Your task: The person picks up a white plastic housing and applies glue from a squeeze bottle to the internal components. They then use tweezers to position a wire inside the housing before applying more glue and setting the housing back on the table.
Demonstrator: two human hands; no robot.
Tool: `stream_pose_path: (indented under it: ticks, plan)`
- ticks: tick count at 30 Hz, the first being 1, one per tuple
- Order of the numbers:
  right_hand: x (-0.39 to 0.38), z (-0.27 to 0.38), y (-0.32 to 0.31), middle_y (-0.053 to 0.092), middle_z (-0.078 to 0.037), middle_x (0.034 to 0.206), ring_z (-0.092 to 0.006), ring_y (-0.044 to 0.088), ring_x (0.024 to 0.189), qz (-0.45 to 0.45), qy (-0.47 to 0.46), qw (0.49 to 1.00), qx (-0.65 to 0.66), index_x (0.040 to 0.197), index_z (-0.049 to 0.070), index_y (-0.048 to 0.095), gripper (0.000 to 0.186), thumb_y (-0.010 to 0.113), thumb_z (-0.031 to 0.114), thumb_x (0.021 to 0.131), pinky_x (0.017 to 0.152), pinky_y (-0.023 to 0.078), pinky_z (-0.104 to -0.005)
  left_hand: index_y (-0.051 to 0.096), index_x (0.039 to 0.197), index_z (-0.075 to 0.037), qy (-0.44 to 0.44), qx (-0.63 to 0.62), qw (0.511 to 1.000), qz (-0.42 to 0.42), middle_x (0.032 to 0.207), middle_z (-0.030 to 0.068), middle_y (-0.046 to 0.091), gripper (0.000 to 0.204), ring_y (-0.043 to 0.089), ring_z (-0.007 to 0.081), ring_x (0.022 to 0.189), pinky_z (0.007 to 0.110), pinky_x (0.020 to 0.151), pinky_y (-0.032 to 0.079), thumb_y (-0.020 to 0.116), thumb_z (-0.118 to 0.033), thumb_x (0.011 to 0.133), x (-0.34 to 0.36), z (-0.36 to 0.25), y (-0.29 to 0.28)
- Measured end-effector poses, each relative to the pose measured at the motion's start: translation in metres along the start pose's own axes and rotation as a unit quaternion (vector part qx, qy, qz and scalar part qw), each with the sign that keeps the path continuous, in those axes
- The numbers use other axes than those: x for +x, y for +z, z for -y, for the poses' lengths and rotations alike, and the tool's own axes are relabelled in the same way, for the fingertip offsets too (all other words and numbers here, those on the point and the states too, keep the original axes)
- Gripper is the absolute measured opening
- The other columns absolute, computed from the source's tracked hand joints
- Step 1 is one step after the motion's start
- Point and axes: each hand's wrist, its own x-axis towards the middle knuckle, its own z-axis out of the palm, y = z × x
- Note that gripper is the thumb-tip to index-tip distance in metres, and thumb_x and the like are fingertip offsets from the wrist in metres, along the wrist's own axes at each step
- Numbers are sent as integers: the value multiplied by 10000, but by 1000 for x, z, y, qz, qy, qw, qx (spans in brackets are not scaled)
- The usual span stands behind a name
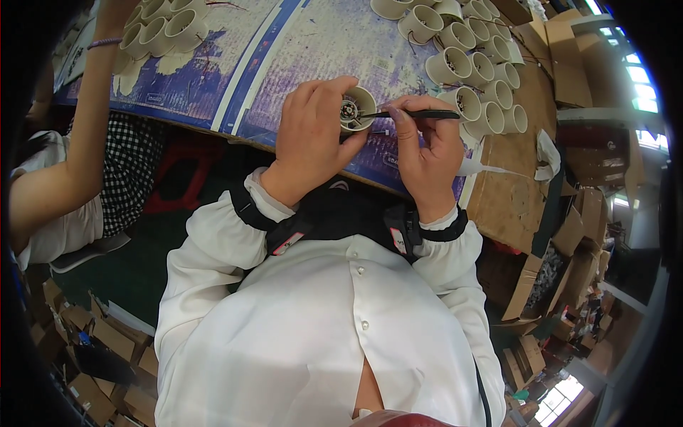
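Note:
My left hand (307,135) is closed round a cream cylindrical cup (366,99) at the table edge, which holds a small round metal-and-black component (348,109). My right hand (428,153) grips slim black tweezers (434,114), their tip reaching into that cup over the component. Beside my right hand a translucent white bottle with a long nozzle (473,166) lies on the table.
The cardboard-covered table (256,99) carries several groups of similar cups (445,67) (185,27), some with wires. A co-worker's arm (75,178) is at the left. Open cardboard boxes (530,285) stand at the right and lower left (110,334).

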Motion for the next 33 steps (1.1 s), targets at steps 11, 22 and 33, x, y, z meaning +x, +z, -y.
stream_pose_path:
  ticks: [11,22,33]
  plan:
    - [-2,0,3,672,-127,1042,-167,677,926,-6,-17,1000,-4,1093,4,520,175,630,-11,957,804,551,-273,524,1266,-49,-7,0,1000,6,1104,131,627,636,559,347,1069,448,917,432,798,-128,698,-1,-1,0]
    - [0,4,8,692,-115,1003,-167,691,853,3,-122,991,-61,1069,20,569,159,659,1,939,732,560,-268,522,1266,-47,-18,3,1000,2,1086,135,619,647,558,348,1061,448,913,431,806,-143,692,-1,0,2]
    - [1,12,2,688,-93,1002,-148,682,819,6,-84,993,-86,1079,24,592,172,682,26,933,704,548,-258,533,1241,-34,16,32,999,-22,1101,121,636,607,591,336,1011,428,858,468,820,-150,719,-1,-1,1]
